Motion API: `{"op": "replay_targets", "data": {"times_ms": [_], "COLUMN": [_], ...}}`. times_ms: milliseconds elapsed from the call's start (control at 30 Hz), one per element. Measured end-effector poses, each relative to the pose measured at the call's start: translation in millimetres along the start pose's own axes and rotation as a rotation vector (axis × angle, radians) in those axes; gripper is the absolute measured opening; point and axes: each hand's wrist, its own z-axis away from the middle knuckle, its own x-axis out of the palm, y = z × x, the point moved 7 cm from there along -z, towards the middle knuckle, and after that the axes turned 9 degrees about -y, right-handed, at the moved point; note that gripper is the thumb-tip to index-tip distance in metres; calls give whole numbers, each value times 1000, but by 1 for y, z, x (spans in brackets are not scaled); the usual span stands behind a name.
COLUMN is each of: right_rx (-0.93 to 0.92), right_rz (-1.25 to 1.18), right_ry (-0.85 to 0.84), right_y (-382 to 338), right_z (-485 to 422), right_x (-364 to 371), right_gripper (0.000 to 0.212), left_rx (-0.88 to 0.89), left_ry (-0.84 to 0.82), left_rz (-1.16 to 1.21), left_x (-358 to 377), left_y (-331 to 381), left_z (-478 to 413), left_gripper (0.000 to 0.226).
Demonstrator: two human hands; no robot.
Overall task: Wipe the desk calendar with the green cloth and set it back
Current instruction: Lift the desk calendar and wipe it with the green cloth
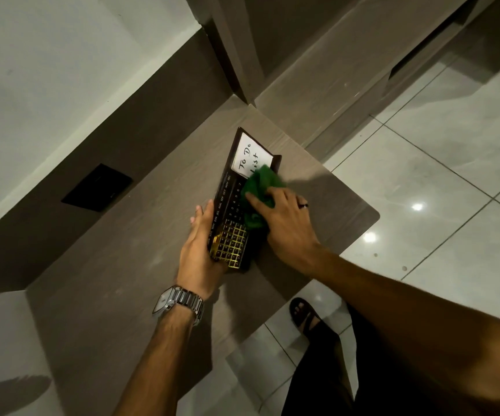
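Note:
The dark desk calendar (pixel 230 205) lies tilted on the grey wooden desk (pixel 128 241), with month names along one edge, a gold grid slider near me and a white "To Do List" card at its far end. My left hand (pixel 200 250) grips its near left edge. My right hand (pixel 284 223) presses the crumpled green cloth (pixel 260 187) onto the calendar's face, covering part of the number field and a corner of the white card.
A black rectangular plate (pixel 97 187) sits in the panel behind the desk at left. The desk's rounded corner (pixel 374 211) ends over a glossy tiled floor (pixel 440 205). My sandalled foot (pixel 304 315) stands below the desk edge. A watch is on my left wrist.

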Motion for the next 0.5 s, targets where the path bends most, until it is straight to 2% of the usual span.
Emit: {"op": "replay_targets", "data": {"times_ms": [67,133,200,233,300,333,367,433,467,500], "right_rx": [-103,-292,-407,-381,-207,-100,-3,164,242,304], "right_rz": [9,47,85,110,74,-64,-334,-1061,-1314,-1463], "right_ry": [-45,-85,-68,-49,30,87,150,280,330,349], "right_y": [-9,-22,-16,-6,20,34,48,70,76,80], "right_z": [22,44,40,29,-3,-18,-30,-42,-43,-42], "right_x": [22,36,27,19,-9,-27,-44,-65,-67,-62], "right_gripper": [68,63,60,59,62,65,64,48,37,29], "left_rx": [-2,-1,7,9,7,1,-3,-8,-12,-17], "left_ry": [-11,-30,-31,-27,-26,-30,-33,-33,-32,-35], "left_rz": [4,1,14,17,1,-5,-9,-17,-21,-25], "left_x": [-1,-1,-1,-2,-2,-1,-2,-2,-2,-2], "left_y": [0,2,4,6,7,6,6,6,6,6], "left_z": [-1,-1,-1,0,1,2,2,2,2,1], "left_gripper": [123,123,123,122,120,119,118,116,115,114]}}
